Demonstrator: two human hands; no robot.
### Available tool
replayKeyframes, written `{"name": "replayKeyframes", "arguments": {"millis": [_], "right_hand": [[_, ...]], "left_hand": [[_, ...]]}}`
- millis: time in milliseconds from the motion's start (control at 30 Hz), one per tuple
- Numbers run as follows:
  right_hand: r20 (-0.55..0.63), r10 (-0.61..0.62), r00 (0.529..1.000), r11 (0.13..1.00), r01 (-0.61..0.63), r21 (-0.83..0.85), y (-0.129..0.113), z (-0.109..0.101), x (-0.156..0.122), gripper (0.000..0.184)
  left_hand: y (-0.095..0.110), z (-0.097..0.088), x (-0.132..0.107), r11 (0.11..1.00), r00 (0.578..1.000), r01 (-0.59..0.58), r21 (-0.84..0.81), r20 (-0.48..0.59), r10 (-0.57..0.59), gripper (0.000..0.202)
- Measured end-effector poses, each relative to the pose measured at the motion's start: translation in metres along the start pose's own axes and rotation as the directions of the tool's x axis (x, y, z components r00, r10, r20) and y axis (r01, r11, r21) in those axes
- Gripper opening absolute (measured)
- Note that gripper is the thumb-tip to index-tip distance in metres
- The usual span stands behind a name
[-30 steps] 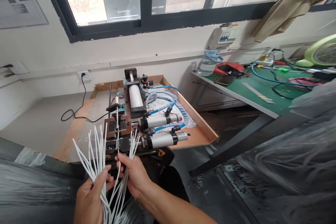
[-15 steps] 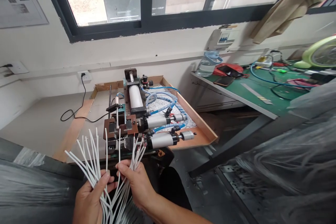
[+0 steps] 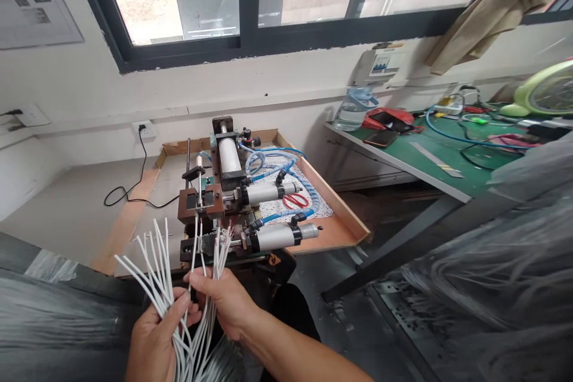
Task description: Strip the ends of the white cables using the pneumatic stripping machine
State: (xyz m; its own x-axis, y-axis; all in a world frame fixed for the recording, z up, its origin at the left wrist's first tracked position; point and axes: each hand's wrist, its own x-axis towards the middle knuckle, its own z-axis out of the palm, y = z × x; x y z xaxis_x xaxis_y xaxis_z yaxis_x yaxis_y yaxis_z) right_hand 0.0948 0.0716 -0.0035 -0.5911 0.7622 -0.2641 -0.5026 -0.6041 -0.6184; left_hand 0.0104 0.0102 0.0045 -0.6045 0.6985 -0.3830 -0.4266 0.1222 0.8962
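Note:
A fanned bundle of white cables (image 3: 154, 262) is gripped in my left hand (image 3: 156, 334), its plain white ends pointing up and to the left. My right hand (image 3: 226, 301) is closed around another bunch of white cables (image 3: 220, 253), several of which show reddish inner wires at the tips. Between thumb and fingers the right hand also pinches a single cable (image 3: 194, 250), whose upper end reaches into the jaws of the pneumatic machine (image 3: 201, 206). Both hands are just in front of that machine, and the lower cable lengths hang down between them.
The machine's silver cylinders (image 3: 275, 239) and blue air hoses (image 3: 286, 164) lie within a low wooden border (image 3: 344, 221). On the right is a green table (image 3: 447, 161) with a water jug (image 3: 356, 108), a phone and cords. Plastic-wrapped cables (image 3: 483, 292) flank both sides.
My right hand has shifted left, with its bunch, to the single cable that stood by my left hand. The machine's jaw blocks and cylinder rods have moved left.

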Motion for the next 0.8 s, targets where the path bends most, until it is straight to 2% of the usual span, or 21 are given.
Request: {"name": "replayKeyframes", "arguments": {"millis": [67, 167, 267, 400, 533, 633, 733, 800], "right_hand": [[-0.051, -0.036, 0.998, 0.999, 0.034, -0.034, 0.003, 0.000, -0.001, 0.022], [-0.151, -0.183, 0.971, 0.981, 0.171, -0.089, 0.007, -0.003, -0.004, 0.020], [-0.172, -0.247, 0.954, 0.967, 0.232, -0.101, 0.008, -0.005, -0.005, 0.018], [-0.196, -0.196, 0.961, 0.980, 0.187, -0.063, 0.004, -0.004, 0.000, 0.019], [-0.201, -0.149, 0.968, 0.989, 0.143, -0.044, 0.002, -0.003, 0.004, 0.017], [-0.130, -0.127, 0.983, 0.992, 0.125, -0.022, 0.000, -0.002, 0.004, 0.017], [-0.033, -0.013, 0.999, 1.000, 0.013, 0.002, -0.003, 0.001, 0.002, 0.017], [-0.053, 0.031, 0.998, 1.000, -0.030, 0.002, -0.003, 0.003, 0.000, 0.020]], "left_hand": [[0.000, -0.001, 0.000, 1.000, 1.000, 0.010, -0.014, 0.000, -0.010, 0.018], [0.001, -0.003, 0.000, 1.000, 1.000, 0.015, -0.023, 0.014, -0.014, 0.019], [0.003, -0.004, 0.000, 1.000, 0.999, 0.002, 0.026, 0.040, -0.003, 0.022], [0.006, -0.005, 0.001, 0.998, 1.000, -0.006, 0.069, 0.017, 0.005, 0.024], [0.004, -0.007, 0.001, 0.993, 0.998, -0.054, 0.102, 0.040, 0.050, 0.019], [0.003, -0.006, 0.000, 0.992, 0.997, -0.072, 0.102, 0.044, 0.068, 0.016], [0.003, -0.003, -0.003, 0.994, 0.997, -0.050, 0.095, 0.058, 0.044, 0.017], [0.004, -0.001, -0.004, 0.995, 0.998, -0.026, 0.097, 0.062, 0.020, 0.019]]}}
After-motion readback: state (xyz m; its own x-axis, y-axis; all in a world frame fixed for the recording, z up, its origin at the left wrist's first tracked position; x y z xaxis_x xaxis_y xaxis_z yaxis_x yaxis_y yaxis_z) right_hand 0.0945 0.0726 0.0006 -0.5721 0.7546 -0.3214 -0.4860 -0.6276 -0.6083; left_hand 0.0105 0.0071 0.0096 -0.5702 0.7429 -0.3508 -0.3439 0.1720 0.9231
